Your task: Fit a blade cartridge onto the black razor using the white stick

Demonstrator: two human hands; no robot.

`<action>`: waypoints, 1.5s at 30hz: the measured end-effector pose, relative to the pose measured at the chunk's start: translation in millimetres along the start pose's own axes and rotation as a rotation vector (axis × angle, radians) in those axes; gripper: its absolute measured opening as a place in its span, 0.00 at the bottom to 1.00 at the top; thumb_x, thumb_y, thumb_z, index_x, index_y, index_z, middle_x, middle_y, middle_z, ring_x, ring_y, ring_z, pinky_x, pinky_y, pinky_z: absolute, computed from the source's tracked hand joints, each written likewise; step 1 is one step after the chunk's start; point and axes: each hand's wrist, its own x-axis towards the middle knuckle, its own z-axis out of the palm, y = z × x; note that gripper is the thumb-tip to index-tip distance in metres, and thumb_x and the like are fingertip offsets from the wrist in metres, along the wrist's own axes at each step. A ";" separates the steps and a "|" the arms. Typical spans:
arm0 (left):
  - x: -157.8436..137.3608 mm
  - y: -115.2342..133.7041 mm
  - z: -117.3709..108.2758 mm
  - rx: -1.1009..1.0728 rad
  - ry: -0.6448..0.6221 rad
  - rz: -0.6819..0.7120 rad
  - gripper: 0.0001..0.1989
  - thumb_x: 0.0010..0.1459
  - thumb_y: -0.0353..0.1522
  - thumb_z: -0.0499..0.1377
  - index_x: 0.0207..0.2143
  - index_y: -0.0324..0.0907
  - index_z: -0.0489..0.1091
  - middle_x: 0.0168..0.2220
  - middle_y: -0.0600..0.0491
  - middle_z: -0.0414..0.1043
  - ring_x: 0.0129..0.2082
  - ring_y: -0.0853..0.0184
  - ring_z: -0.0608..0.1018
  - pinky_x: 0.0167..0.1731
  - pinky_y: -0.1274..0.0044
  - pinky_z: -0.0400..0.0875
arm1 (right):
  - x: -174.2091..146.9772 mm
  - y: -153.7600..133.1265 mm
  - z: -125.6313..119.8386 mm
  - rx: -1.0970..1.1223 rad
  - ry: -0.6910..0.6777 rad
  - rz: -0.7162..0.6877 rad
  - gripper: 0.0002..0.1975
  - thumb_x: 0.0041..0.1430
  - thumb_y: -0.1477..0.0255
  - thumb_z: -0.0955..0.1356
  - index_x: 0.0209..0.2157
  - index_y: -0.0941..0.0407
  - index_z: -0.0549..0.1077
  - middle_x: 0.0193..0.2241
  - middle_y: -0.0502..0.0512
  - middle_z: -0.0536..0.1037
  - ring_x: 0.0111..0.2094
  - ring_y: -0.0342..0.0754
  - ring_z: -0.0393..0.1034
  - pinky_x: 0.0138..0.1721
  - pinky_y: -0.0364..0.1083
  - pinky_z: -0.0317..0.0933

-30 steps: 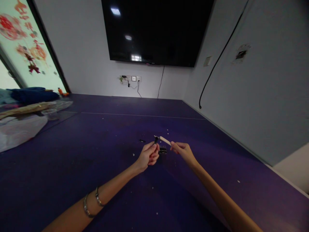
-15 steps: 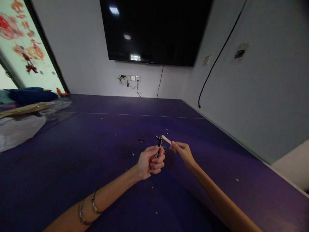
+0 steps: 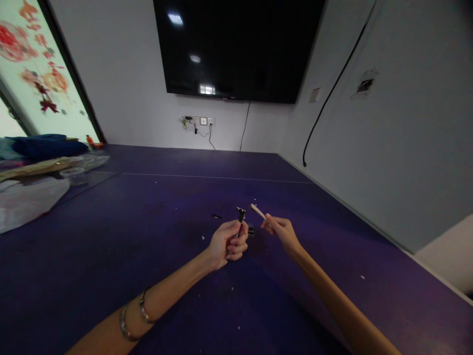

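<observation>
My left hand (image 3: 229,241) is closed round the handle of a dark, T-shaped razor (image 3: 241,213), its head pointing up above my thumb. My right hand (image 3: 281,230) pinches a slim white stick shaped like a toothbrush (image 3: 257,211) between thumb and fingers. The stick's rounded end points up and left towards the razor's head, with a small gap between them. Just beyond my left fingers lies a small dark piece (image 3: 251,230), partly hidden. Another thin black piece (image 3: 217,216) lies farther left on the purple surface (image 3: 148,236).
White crumbs are scattered over the purple surface. Folded cloth (image 3: 48,147) and a clear plastic bag (image 3: 33,199) are piled at the left. A television (image 3: 240,49) hangs on the far wall, and a black cable (image 3: 336,81) hangs down the right wall.
The white stick's end has drawn away from the razor's head to the right. My left hand has shifted slightly left, and the razor's head has turned, showing its T shape more plainly.
</observation>
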 end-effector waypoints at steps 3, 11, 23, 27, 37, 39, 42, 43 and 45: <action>6.0 -2.3 -13.0 0.168 0.059 0.086 0.09 0.57 0.38 0.54 0.34 0.41 0.61 0.17 0.64 0.47 0.12 0.79 0.48 0.08 0.87 0.46 | 1.6 -13.5 -11.5 -0.080 -0.008 -0.019 0.28 0.54 0.51 0.60 0.17 0.59 0.72 0.10 0.46 0.57 0.14 0.39 0.51 0.19 0.42 0.48; 16.6 -6.8 -29.1 0.606 0.164 0.199 0.14 0.57 0.42 0.52 0.32 0.39 0.61 0.21 0.59 0.56 0.21 0.74 0.62 0.23 0.80 0.59 | 1.8 -37.3 -38.1 -0.495 0.092 -0.134 0.25 0.52 0.52 0.63 0.14 0.58 0.68 0.11 0.46 0.55 0.15 0.38 0.49 0.17 0.41 0.42; 8.3 -1.4 -20.5 0.833 0.178 0.309 0.12 0.60 0.39 0.50 0.35 0.40 0.65 0.32 0.53 0.63 0.32 0.69 0.65 0.35 0.78 0.59 | -3.9 -48.0 -36.4 -0.572 -0.050 -0.162 0.24 0.52 0.53 0.63 0.14 0.57 0.66 0.13 0.47 0.60 0.18 0.40 0.52 0.20 0.42 0.44; 6.7 -1.0 -19.7 0.831 0.188 0.316 0.12 0.60 0.39 0.50 0.34 0.41 0.66 0.29 0.55 0.62 0.30 0.70 0.64 0.34 0.79 0.58 | 0.0 -46.9 -46.9 -0.545 -0.065 -0.151 0.24 0.52 0.53 0.64 0.14 0.57 0.67 0.13 0.47 0.59 0.17 0.40 0.52 0.19 0.42 0.43; 3.0 2.0 -15.3 0.906 0.201 0.328 0.10 0.60 0.38 0.50 0.34 0.41 0.66 0.29 0.55 0.61 0.29 0.70 0.63 0.32 0.79 0.57 | -3.9 -51.0 -38.5 -0.427 -0.122 -0.147 0.22 0.51 0.56 0.65 0.15 0.58 0.69 0.13 0.47 0.59 0.18 0.40 0.51 0.20 0.42 0.43; 2.5 2.7 -14.9 0.919 0.199 0.319 0.10 0.60 0.37 0.49 0.34 0.41 0.65 0.29 0.55 0.60 0.29 0.70 0.62 0.32 0.79 0.57 | -0.7 -49.4 -45.1 -0.418 -0.118 -0.135 0.22 0.50 0.55 0.66 0.14 0.58 0.69 0.13 0.47 0.59 0.18 0.40 0.50 0.20 0.43 0.42; 2.8 1.3 -15.9 0.942 0.200 0.323 0.11 0.61 0.37 0.48 0.35 0.41 0.65 0.30 0.54 0.61 0.30 0.69 0.63 0.33 0.79 0.57 | -1.3 -51.3 -45.8 -0.403 -0.098 -0.126 0.22 0.50 0.55 0.66 0.14 0.57 0.69 0.12 0.47 0.59 0.18 0.40 0.50 0.20 0.43 0.42; 3.0 0.6 -16.3 0.953 0.197 0.329 0.11 0.61 0.37 0.48 0.35 0.41 0.65 0.31 0.54 0.61 0.31 0.69 0.63 0.34 0.78 0.57 | -2.8 -52.8 -43.3 -0.394 -0.095 -0.127 0.21 0.50 0.55 0.66 0.14 0.57 0.69 0.13 0.47 0.59 0.18 0.40 0.50 0.20 0.43 0.41; 3.1 -0.4 -16.6 0.977 0.193 0.343 0.10 0.61 0.37 0.49 0.34 0.41 0.65 0.31 0.54 0.62 0.32 0.68 0.64 0.35 0.78 0.58 | -6.1 -55.2 -36.8 -0.387 -0.104 -0.134 0.21 0.50 0.56 0.66 0.15 0.57 0.69 0.13 0.47 0.59 0.18 0.40 0.49 0.20 0.43 0.41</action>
